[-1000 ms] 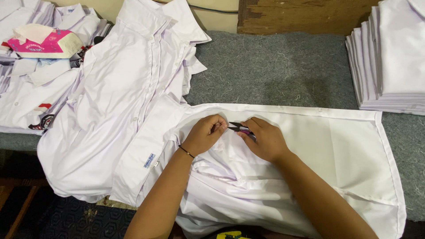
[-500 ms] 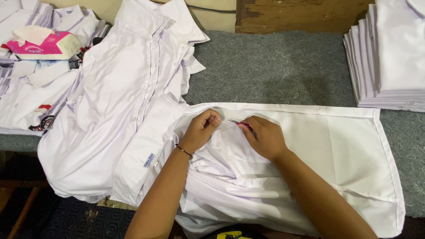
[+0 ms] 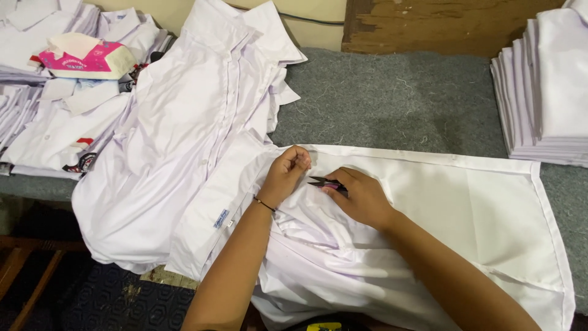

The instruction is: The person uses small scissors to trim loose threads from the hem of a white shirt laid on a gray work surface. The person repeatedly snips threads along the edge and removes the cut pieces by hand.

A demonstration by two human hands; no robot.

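Head view, going left to right: a pink tissue pack [image 3: 86,59] rests on heaped white shirts [image 3: 177,141]. The left hand [image 3: 286,175], fingers curled shut, pinches the spread shirt [image 3: 465,214] on the grey worktop [image 3: 392,104]. Just to its right, the right hand [image 3: 361,197] grips small thread snips [image 3: 323,182], blades pointing left toward that pinch, long axis nearly level. Folded shirts [image 3: 545,92] stack far right.

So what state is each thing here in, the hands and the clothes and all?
Left hand: pinching the cloth of the white shirt.
Right hand: gripping small thread snips, blades toward the left hand.
White shirt: spread flat across the grey table.
Shirt pile: loose, draped.
Folded shirts: neatly stacked.
Pink tissue pack: open.
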